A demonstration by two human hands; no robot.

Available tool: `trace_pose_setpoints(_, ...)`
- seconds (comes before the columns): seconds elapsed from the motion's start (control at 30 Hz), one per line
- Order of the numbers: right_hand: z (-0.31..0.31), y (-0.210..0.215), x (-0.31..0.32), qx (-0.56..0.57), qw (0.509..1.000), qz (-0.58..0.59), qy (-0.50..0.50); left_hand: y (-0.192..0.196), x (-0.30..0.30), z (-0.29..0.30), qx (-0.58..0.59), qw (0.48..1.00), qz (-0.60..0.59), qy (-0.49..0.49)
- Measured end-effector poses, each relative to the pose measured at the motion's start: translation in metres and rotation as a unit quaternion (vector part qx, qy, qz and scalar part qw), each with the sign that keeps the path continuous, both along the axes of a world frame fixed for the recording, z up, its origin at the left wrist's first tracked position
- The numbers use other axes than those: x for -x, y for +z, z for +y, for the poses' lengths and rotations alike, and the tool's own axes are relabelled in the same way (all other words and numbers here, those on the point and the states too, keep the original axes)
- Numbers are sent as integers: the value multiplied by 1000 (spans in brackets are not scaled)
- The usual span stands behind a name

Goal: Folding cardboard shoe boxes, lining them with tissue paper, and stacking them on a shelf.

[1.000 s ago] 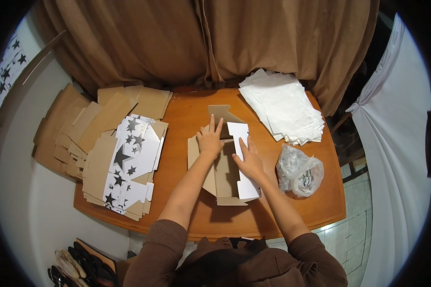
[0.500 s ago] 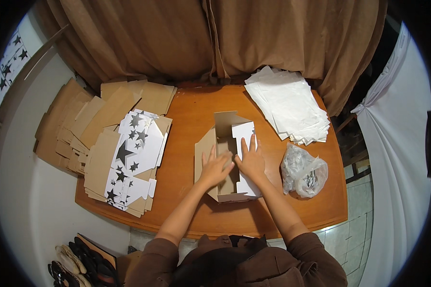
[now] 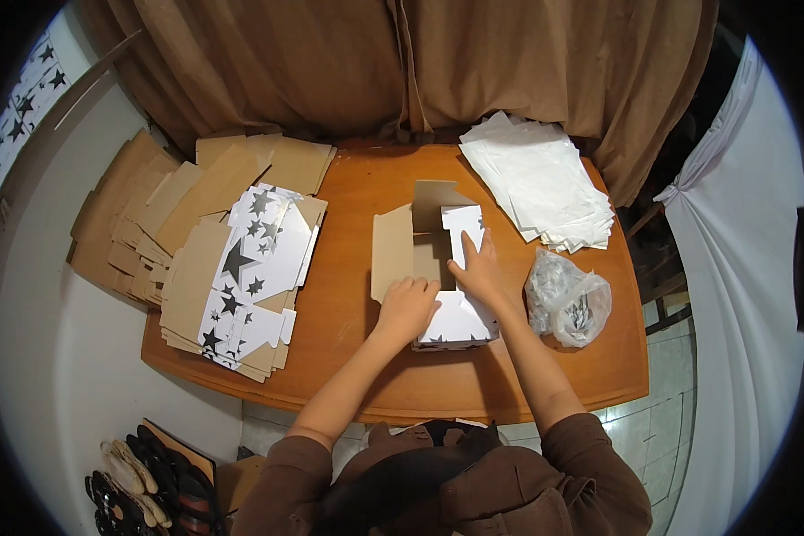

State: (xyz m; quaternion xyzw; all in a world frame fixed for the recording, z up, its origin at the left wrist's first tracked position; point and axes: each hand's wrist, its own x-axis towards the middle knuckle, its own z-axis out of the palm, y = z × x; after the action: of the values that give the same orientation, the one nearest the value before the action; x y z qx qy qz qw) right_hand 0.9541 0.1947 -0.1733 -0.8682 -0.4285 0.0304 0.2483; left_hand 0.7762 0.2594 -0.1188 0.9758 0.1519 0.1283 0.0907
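Observation:
A partly folded cardboard box [image 3: 431, 255] stands at the middle of the table, its inside plain brown and its outer faces white with black stars. One brown panel leans outward on its left, and a brown flap stands up at the far end. My left hand [image 3: 408, 308] is closed over the near left corner, fingers curled on the near flap, fingertips partly hidden. On the white right-hand panel [image 3: 462, 219] lies my right hand [image 3: 480, 268], fingers stretched and thumb apart, pointing inward.
Flat cardboard pieces [image 3: 183, 210] pile up on the left, with star-printed blanks [image 3: 252, 268] on top. White sheets [image 3: 536, 179] lie at the far right, above a clear plastic bag [image 3: 567, 299]. Brown curtains [image 3: 330, 71] hang behind the wooden table [image 3: 348, 357]; shoes [image 3: 161, 482] stand lower left.
My left hand has moved from over the box's opening down to its near left corner. The near end has folded inward, and my right hand has shifted slightly along the white panel.

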Motion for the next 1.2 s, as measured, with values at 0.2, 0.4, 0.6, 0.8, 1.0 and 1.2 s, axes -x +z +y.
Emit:
trace_pose_setpoints(0.2,0,5,4,1,1000,23,7,-33,-14,1,-25,999,37,-22)
trace_pose_setpoints(0.4,3,9,1,0,999,50,15,-40,-13,5,-21,994,104,1)
trace_pose_setpoints(0.6,2,1,-2,-27,998,41,32,-41,-14,3,-14,996,91,-1)
trace_pose_setpoints(0.8,5,4,4,-42,997,60,30,-44,-19,3,-43,998,47,-13)
trace_pose_setpoints(1.0,4,-5,1,-38,999,16,27,-48,-33,11,-53,998,-14,7)
trace_pose_setpoints(1.2,11,12,5,-17,1000,10,11,0,-78,87,-149,957,-241,55)
